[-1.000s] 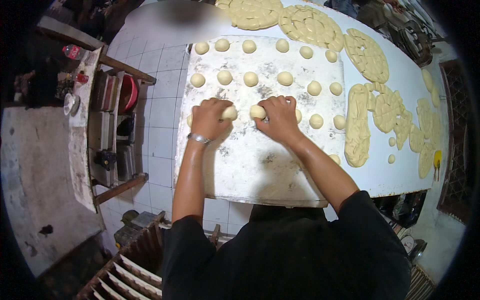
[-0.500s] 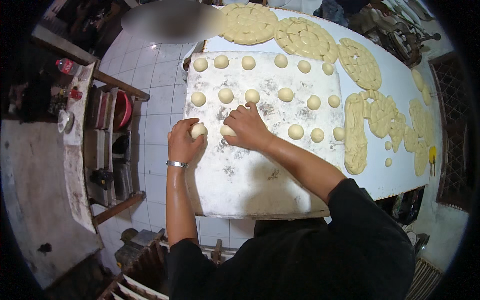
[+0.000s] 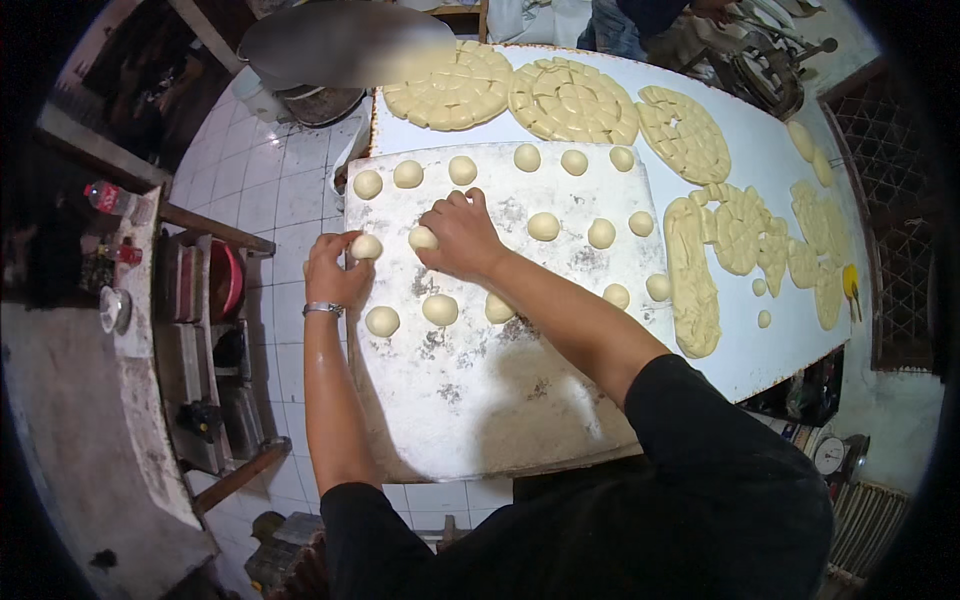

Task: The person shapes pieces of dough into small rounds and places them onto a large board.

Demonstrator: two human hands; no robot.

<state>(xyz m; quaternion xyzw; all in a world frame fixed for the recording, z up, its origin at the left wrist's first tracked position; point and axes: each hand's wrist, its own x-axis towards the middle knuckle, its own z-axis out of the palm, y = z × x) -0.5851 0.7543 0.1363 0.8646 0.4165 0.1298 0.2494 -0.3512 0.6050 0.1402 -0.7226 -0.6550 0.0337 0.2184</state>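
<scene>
Pale round dough balls sit in rows on a flour-worn white board. My left hand [image 3: 336, 272], a metal bracelet at its wrist, curls thumb and fingers around the leftmost dough ball [image 3: 367, 247] of the middle row. Around its neighbour, another dough ball [image 3: 423, 239], my right hand [image 3: 464, 235] is closed from the right side. That hand covers the board just right of this ball. My right forearm crosses the nearer row and partly hides a dough ball [image 3: 499, 308]. Both held balls rest on the board [image 3: 420, 400].
Beyond the board, large scored dough rounds [image 3: 573, 100] lie on a white table [image 3: 770, 365]. A long dough slab [image 3: 693, 280] and cut pieces lie to the right. At left stands a shelf with a red basin [image 3: 228, 280] and a bottle [image 3: 108, 198]. Another person [image 3: 640, 25] is at the far side.
Both hands have moved from the nearest row of dough balls to the middle row, each now holding a different ball. The whole view has shifted, showing more beyond the table.
</scene>
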